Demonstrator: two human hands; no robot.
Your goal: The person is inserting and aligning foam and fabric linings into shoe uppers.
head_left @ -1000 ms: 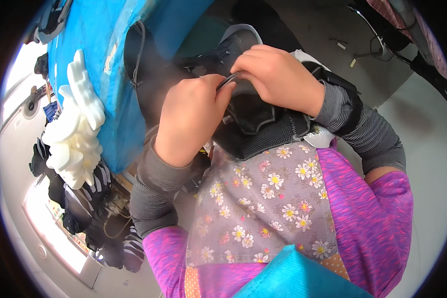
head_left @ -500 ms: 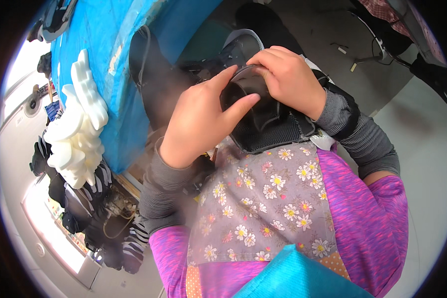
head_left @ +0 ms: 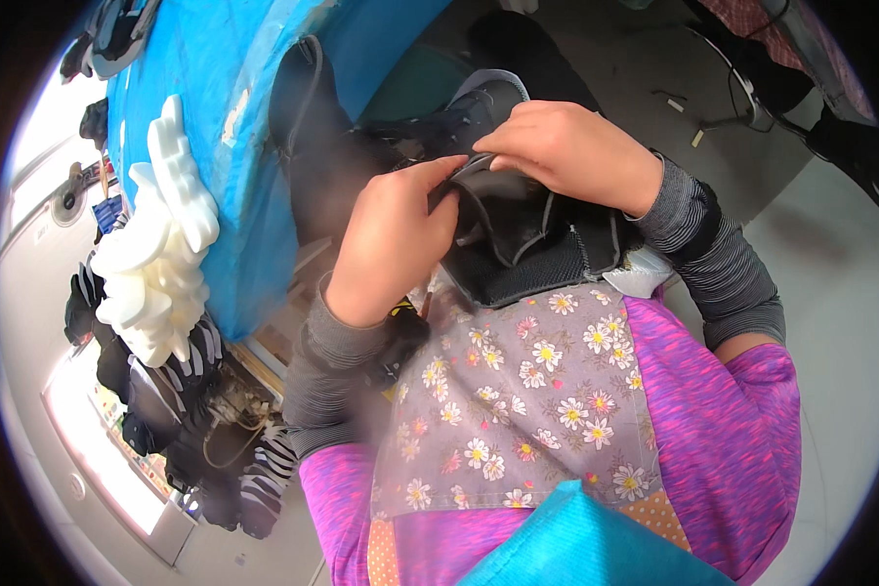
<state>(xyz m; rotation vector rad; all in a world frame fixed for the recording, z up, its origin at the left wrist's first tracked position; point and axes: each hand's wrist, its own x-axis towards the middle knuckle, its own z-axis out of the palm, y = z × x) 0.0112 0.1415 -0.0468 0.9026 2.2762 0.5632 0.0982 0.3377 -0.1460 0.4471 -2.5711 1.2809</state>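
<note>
A black mesh piece with thin grey edge binding lies over my lap, against the flowered apron. It has curved folds and resembles a shoe upper. At its far left edge, my left hand pinches the material between thumb and forefinger. My right hand, just to the right, is closed on the same far edge, with bent fingertips close to the left forefinger. More black pieces, one with a pale curved rim, lie beyond my hands; their shapes are partly hidden.
To the left stands a surface covered in blue sheeting. White foam-like shapes are piled beside it, with black-and-white striped pieces below. Cords and a metal frame are on the right, above the grey floor.
My left thumb has drawn back from across the piece to its left edge. My right hand has shifted slightly right and down, uncovering more of the black folds.
</note>
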